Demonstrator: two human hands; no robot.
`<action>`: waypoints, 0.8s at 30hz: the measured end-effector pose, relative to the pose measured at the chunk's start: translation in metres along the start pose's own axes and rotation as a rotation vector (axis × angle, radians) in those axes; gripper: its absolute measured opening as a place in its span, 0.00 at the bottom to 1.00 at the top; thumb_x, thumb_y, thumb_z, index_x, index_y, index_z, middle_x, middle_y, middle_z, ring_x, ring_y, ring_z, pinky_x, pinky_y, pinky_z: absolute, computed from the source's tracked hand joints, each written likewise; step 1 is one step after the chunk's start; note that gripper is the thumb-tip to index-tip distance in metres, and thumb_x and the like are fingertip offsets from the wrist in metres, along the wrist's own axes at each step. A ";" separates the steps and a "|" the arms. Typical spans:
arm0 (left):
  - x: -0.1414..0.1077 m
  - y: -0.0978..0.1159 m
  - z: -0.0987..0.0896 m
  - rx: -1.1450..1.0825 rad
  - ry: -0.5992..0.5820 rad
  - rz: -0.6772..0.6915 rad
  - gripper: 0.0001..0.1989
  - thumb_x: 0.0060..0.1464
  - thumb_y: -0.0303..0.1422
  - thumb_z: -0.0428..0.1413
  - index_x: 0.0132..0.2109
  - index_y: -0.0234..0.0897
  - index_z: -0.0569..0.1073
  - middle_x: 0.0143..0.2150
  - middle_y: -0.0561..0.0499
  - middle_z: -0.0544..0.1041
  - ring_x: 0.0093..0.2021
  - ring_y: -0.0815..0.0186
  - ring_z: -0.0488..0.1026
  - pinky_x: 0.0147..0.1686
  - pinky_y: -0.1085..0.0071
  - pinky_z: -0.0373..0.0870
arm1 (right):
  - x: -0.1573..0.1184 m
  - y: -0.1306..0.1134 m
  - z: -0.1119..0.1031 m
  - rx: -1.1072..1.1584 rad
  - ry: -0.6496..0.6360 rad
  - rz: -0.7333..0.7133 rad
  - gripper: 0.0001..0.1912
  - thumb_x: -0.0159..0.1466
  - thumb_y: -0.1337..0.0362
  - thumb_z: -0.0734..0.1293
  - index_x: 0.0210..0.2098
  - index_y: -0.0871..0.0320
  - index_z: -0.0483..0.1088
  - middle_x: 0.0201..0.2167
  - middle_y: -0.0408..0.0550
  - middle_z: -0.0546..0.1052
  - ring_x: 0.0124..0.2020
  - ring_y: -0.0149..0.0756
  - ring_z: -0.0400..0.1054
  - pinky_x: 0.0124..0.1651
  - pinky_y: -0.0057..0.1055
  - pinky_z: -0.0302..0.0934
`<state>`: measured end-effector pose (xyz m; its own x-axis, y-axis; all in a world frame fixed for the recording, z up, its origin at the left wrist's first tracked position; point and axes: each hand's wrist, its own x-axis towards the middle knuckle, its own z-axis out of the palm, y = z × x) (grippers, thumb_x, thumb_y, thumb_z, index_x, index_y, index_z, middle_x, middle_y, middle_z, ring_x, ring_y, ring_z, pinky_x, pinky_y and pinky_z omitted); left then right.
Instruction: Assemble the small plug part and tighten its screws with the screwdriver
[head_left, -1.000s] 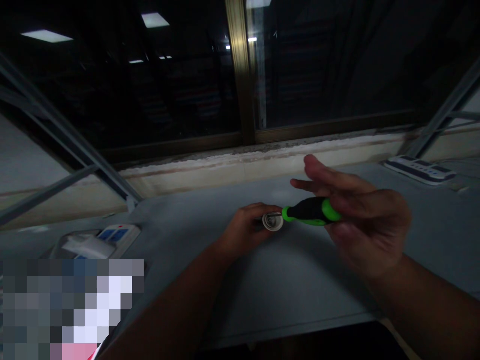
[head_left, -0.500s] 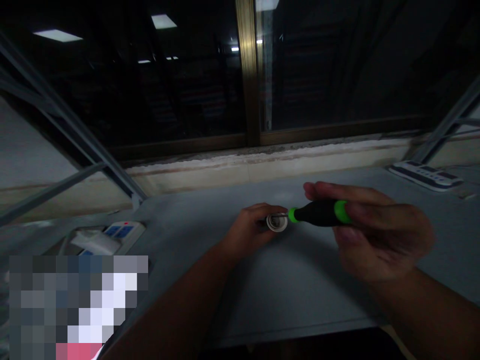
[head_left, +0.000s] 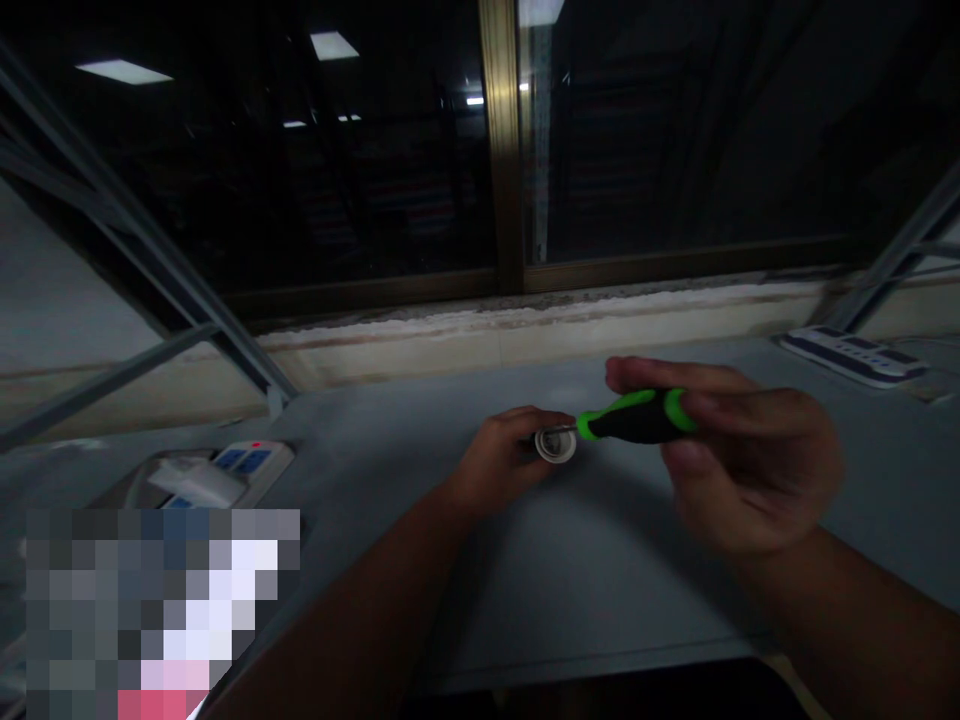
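My left hand [head_left: 502, 462] grips a small round white fitting [head_left: 556, 447], possibly a lamp holder, with its open end facing up and right. My right hand [head_left: 750, 458] holds a screwdriver [head_left: 637, 418] with a black and bright green handle between thumb and fingers. Its thin metal shaft reaches into the white fitting, and the tip is hidden inside. Both hands are raised slightly over a grey tabletop [head_left: 600, 580].
A white power strip [head_left: 255, 462] with blue switches and a white item on it lies at the table's left. Another power strip [head_left: 851, 355] lies far right. Metal struts [head_left: 150, 270] cross the left side, below a dark bronze-framed window [head_left: 502, 150].
The screwdriver handle has twisted in my right hand and now tilts up slightly to the right. My right-hand fingers are closed around it, and the white fitting stays in my left hand.
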<state>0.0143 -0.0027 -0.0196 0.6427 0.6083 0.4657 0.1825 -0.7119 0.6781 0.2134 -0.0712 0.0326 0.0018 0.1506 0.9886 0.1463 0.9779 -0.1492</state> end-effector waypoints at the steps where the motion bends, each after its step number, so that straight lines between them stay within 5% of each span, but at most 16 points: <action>1: 0.000 0.000 0.000 0.004 -0.004 -0.005 0.16 0.57 0.31 0.63 0.53 0.36 0.78 0.49 0.42 0.81 0.47 0.59 0.79 0.44 0.66 0.76 | 0.000 -0.001 0.000 -0.032 -0.024 -0.018 0.24 0.59 0.74 0.71 0.54 0.51 0.73 0.46 0.50 0.80 0.47 0.48 0.79 0.39 0.43 0.80; 7: 0.001 -0.003 0.000 -0.033 0.008 -0.020 0.17 0.56 0.32 0.64 0.52 0.36 0.78 0.51 0.41 0.81 0.49 0.58 0.79 0.47 0.64 0.76 | -0.003 0.002 0.005 -0.090 0.167 0.006 0.24 0.47 0.73 0.80 0.40 0.47 0.76 0.37 0.42 0.74 0.33 0.34 0.72 0.32 0.36 0.76; 11: 0.000 -0.006 0.000 -0.014 0.030 -0.019 0.17 0.57 0.32 0.63 0.53 0.35 0.78 0.52 0.40 0.81 0.50 0.57 0.79 0.49 0.63 0.76 | -0.006 0.006 0.003 0.013 0.061 -0.015 0.20 0.58 0.66 0.74 0.51 0.51 0.76 0.49 0.52 0.77 0.46 0.46 0.77 0.39 0.45 0.78; 14: 0.000 -0.007 0.000 0.022 0.036 -0.016 0.17 0.57 0.32 0.63 0.53 0.34 0.78 0.50 0.40 0.81 0.48 0.58 0.79 0.47 0.64 0.76 | -0.006 0.006 0.002 0.050 -0.033 0.024 0.25 0.61 0.73 0.67 0.57 0.53 0.73 0.52 0.54 0.79 0.50 0.49 0.78 0.43 0.48 0.79; 20: 0.001 -0.006 0.001 0.055 0.016 0.036 0.15 0.56 0.29 0.63 0.52 0.36 0.78 0.48 0.43 0.82 0.47 0.60 0.79 0.47 0.65 0.75 | -0.003 0.009 0.009 -0.003 0.170 0.011 0.31 0.48 0.79 0.77 0.48 0.47 0.78 0.38 0.44 0.74 0.34 0.34 0.72 0.34 0.37 0.77; 24: 0.001 -0.008 0.001 0.023 0.033 0.006 0.17 0.56 0.31 0.64 0.53 0.37 0.78 0.49 0.43 0.82 0.47 0.59 0.79 0.48 0.64 0.75 | -0.003 0.012 0.005 0.062 0.126 -0.017 0.25 0.53 0.70 0.77 0.49 0.49 0.78 0.42 0.49 0.75 0.42 0.42 0.74 0.42 0.46 0.78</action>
<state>0.0139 0.0038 -0.0250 0.6193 0.6148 0.4884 0.1957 -0.7233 0.6623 0.2100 -0.0588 0.0272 0.1243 0.1179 0.9852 0.0858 0.9879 -0.1291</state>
